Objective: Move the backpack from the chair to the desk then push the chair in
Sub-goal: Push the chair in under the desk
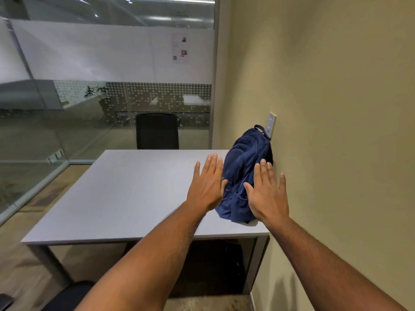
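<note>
The dark blue backpack (243, 173) lies on the grey surface (125, 194), at its right side, close to the near right corner and against the beige wall (336, 108). It leans back with its top loop up by a pale wall plate (271, 124), and its crumpled lower end points toward the near edge of the surface.

Both hands are spread flat with fingers extended and gripping nothing. The left hand (207, 187) hovers at the left flank of the backpack, palm down, its thumb just at the fabric; whether it actually touches cannot be told. The right hand (267, 194) is over the right part of the backpack, between it and the wall, fingers fanned; contact here is also unclear. Both bare forearms reach in from the bottom of the view.

Apart from the backpack, the surface carries nothing visible. Under it, the space near the wall is dark and its contents are hard to make out. At the lower left corner of the view, part of 1 black chair (69, 295) shows, on the near side of the surface and not tucked under it. A 2nd black chair back (157, 131) stands at the far side of the surface, in front of a glass partition (89, 97) with a frosted band and dotted pattern.
</note>
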`<state>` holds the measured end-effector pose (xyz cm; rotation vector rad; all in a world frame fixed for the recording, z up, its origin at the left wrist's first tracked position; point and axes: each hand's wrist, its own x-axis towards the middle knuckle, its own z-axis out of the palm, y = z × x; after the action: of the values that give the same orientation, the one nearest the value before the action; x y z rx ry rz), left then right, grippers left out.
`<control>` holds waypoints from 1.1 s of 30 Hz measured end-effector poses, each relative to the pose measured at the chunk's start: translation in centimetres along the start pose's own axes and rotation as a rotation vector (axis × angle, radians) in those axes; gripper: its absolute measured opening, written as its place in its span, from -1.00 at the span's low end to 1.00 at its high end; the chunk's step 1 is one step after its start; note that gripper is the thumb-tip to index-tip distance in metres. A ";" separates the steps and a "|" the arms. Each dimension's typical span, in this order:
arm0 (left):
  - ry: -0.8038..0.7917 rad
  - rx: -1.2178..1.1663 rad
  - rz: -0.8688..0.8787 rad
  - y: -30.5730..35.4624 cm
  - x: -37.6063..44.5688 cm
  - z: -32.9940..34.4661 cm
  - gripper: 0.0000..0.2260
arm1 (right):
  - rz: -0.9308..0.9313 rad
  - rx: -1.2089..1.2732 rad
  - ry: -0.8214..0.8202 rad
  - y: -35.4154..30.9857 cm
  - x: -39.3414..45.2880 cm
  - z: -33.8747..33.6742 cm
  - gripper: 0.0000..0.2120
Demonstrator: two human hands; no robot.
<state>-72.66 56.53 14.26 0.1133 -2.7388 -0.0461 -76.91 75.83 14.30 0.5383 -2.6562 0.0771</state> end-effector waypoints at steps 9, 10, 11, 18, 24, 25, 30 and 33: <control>0.000 0.040 -0.029 -2.1 -3.9 -2.0 -0.37 | -0.008 -0.018 -0.023 -2.9 -3.2 -2.3 -0.31; 0.002 0.042 -0.031 -2.4 -4.3 -2.3 -0.37 | -0.005 -0.023 -0.022 -3.4 -3.5 -2.5 -0.30; 0.006 0.041 -0.031 -2.8 -4.7 -2.6 -0.37 | 0.000 -0.025 -0.023 -3.8 -3.8 -2.8 -0.30; 0.004 0.026 -0.003 -6.1 -8.5 -4.4 -0.38 | 0.034 -0.036 -0.044 -8.7 -7.4 -4.5 -0.33; -0.010 -0.058 0.096 -9.0 -13.5 -5.8 -0.39 | 0.126 -0.077 -0.064 -13.8 -12.4 -6.3 -0.34; -0.015 -0.073 0.117 -9.7 -14.6 -6.2 -0.39 | 0.144 -0.079 -0.066 -14.9 -13.4 -6.6 -0.34; -0.053 -0.096 0.154 -12.9 -19.3 -8.3 -0.38 | 0.192 -0.092 -0.044 -20.1 -17.8 -8.7 -0.34; -0.077 -0.093 0.173 -14.7 -21.8 -9.5 -0.38 | 0.209 -0.092 -0.031 -22.7 -19.9 -9.9 -0.34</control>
<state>-47.91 43.65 13.89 -0.1548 -2.8066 -0.1319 -47.64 63.39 14.29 0.2331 -2.7224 0.0082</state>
